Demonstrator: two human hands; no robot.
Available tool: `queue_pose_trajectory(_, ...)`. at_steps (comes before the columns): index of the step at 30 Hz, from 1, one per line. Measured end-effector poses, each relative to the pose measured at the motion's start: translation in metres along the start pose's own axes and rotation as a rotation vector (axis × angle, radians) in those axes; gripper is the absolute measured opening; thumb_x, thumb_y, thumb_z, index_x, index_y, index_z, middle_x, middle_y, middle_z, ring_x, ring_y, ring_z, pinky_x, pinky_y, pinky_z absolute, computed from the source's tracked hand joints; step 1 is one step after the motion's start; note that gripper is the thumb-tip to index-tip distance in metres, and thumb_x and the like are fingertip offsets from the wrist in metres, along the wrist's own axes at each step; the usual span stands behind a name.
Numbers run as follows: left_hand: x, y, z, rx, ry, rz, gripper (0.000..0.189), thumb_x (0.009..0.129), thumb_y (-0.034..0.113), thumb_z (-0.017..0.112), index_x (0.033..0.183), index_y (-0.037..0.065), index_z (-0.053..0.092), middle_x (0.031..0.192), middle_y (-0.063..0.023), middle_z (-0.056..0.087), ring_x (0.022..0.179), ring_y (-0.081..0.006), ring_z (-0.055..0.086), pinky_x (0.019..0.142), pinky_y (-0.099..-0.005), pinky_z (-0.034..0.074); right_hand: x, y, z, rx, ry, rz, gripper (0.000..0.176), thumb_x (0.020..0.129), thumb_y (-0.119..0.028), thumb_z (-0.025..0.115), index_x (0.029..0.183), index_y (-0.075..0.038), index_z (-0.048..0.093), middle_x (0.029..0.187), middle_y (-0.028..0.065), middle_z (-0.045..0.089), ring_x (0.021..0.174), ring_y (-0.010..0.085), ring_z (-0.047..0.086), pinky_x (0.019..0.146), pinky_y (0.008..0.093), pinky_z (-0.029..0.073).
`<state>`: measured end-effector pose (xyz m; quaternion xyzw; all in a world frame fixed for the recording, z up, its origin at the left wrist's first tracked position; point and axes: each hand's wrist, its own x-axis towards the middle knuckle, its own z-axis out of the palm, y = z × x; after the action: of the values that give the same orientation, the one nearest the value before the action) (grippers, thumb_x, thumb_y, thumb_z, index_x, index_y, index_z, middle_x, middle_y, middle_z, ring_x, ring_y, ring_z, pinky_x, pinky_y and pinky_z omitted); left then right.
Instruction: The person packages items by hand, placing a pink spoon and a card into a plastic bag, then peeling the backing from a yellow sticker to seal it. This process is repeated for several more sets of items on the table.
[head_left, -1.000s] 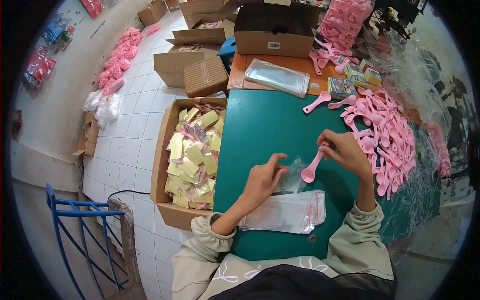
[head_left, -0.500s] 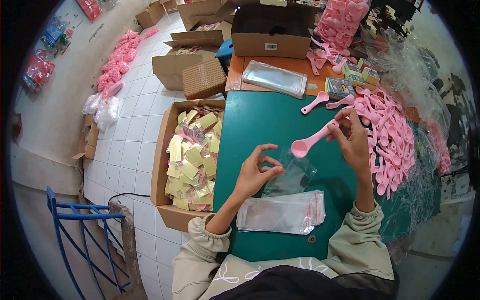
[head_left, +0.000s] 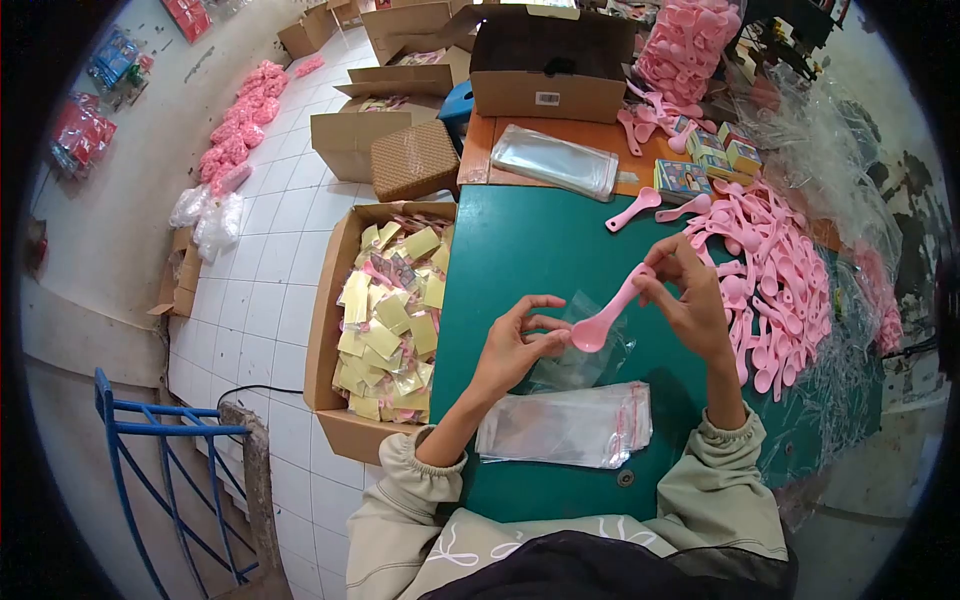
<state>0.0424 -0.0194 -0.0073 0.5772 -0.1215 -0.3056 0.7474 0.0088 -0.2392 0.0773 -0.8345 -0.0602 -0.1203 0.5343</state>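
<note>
My right hand (head_left: 688, 297) pinches the handle end of a pink plastic spoon (head_left: 612, 314), its bowl tilted down to the left. My left hand (head_left: 522, 343) is closed at the fingertips on a clear plastic bag (head_left: 578, 368), which hangs toward the table. The spoon's bowl overlaps the bag's upper part in this view, right beside my left fingertips. Below the hands lies a stack of clear bags (head_left: 560, 425) with a reddish strip along the right end. Two loose pink spoons (head_left: 634, 208) rest farther back, near a large heap of pink spoons (head_left: 775, 290) on the right.
A carton (head_left: 322, 385) filled with packets bearing yellowish cards stands left of the green table (head_left: 490, 260). Behind are another clear bag stack (head_left: 555, 160), small card packs (head_left: 683, 180) and an open brown box (head_left: 545, 95). Crumpled plastic (head_left: 840, 180) spreads along the right side.
My right hand has brought the spoon down and left, so its bowl now meets the bag's upper part in view. My left hand has stayed nearly in place.
</note>
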Motion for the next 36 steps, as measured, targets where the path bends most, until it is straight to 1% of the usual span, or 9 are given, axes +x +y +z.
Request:
queue_pose_trajectory(5,-0.003,0.006,0.008,0.01,-0.134,-0.008,0.042,0.087,0.013,0.062,0.124,0.002,0.046,0.098,-0.0088,0.065,0.086,-0.0109,0.059,0.079,-0.0252,0.047,-0.003,-0.006,0.007,-0.006,-0.103,0.031,0.018,0.084,-0.007,0.064,0.089,0.001,0.048,0.073,0.0094,0.062,0.064,0.0137,0.063,0.057,0.025,0.049)
queue_pose_trajectory(13,0.006,0.03,0.003,0.198,-0.262,0.024,0.029,0.095,0.022,0.049,0.109,-0.001,0.059,0.092,-0.0052,0.064,0.081,-0.0074,0.056,0.074,-0.0221,0.046,-0.001,-0.018,0.008,-0.039,-0.005,-0.039,0.015,0.086,-0.013,0.063,0.089,0.0,0.054,0.081,0.0101,0.065,0.072,0.016,0.065,0.064,0.0263,0.051)
queue_pose_trajectory(16,0.006,0.048,-0.002,0.241,-0.226,0.011,0.031,0.097,0.024,0.047,0.107,-0.002,0.06,0.091,-0.0066,0.065,0.08,-0.0084,0.058,0.074,-0.0222,0.047,0.015,-0.012,0.008,-0.138,-0.187,-0.404,0.02,0.092,-0.021,0.054,0.092,-0.002,0.06,0.09,0.0091,0.066,0.084,0.0168,0.062,0.073,0.0301,0.05)
queue_pose_trajectory(18,0.006,0.054,-0.004,0.182,-0.194,0.051,0.032,0.097,0.024,0.046,0.107,-0.003,0.06,0.092,-0.0085,0.065,0.082,-0.0106,0.06,0.075,-0.0229,0.048,0.032,-0.002,0.005,0.055,-0.352,-0.421,0.026,0.093,-0.025,0.049,0.093,-0.003,0.064,0.095,0.0097,0.065,0.091,0.0193,0.06,0.079,0.0329,0.048)
queue_pose_trajectory(21,0.005,0.052,-0.006,0.005,-0.165,0.147,0.034,0.098,0.026,0.044,0.105,-0.003,0.06,0.095,-0.0112,0.066,0.086,-0.0147,0.064,0.076,-0.0247,0.051,0.091,0.054,-0.046,-0.031,-0.187,-0.208,0.036,0.092,-0.033,0.047,0.092,-0.003,0.067,0.097,0.0123,0.065,0.091,0.0236,0.06,0.08,0.0349,0.046)
queue_pose_trajectory(23,0.004,0.056,-0.01,0.011,-0.128,0.166,0.036,0.098,0.027,0.042,0.103,-0.003,0.06,0.097,-0.0126,0.066,0.088,-0.0173,0.065,0.076,-0.0266,0.052,0.133,0.144,-0.104,-0.682,0.18,0.013,0.032,0.087,-0.031,0.055,0.087,-0.001,0.066,0.096,0.0179,0.065,0.085,0.0298,0.062,0.072,0.0387,0.048)
queue_pose_trajectory(24,0.002,0.056,-0.011,-0.001,-0.126,0.163,0.036,0.098,0.028,0.041,0.104,-0.002,0.06,0.098,-0.013,0.066,0.088,-0.0178,0.065,0.076,-0.0268,0.053,0.149,0.173,-0.131,-1.062,0.094,0.33,0.029,0.085,-0.028,0.058,0.091,0.0,0.064,0.093,0.0222,0.064,0.085,0.0341,0.062,0.073,0.0408,0.047)
queue_pose_trajectory(26,-0.002,0.058,-0.014,-0.02,-0.124,0.17,0.036,0.098,0.028,0.041,0.105,-0.002,0.059,0.098,-0.0138,0.066,0.087,-0.0187,0.065,0.075,-0.0272,0.053,0.145,0.202,-0.139,-1.206,0.101,0.618,0.029,0.084,-0.027,0.058,0.091,0.0,0.064,0.092,0.0221,0.064,0.084,0.0342,0.062,0.072,0.0407,0.047)
queue_pose_trajectory(36,0.004,0.059,-0.012,-0.026,-0.183,0.126,0.035,0.098,0.027,0.04,0.109,-0.002,0.057,0.1,-0.0151,0.066,0.089,-0.0211,0.066,0.076,-0.0297,0.053,0.138,0.199,-0.129,-1.161,0.475,0.678,0.026,0.082,-0.023,0.061,0.092,0.001,0.062,0.086,0.0218,0.064,0.078,0.0343,0.063,0.069,0.0404,0.048)
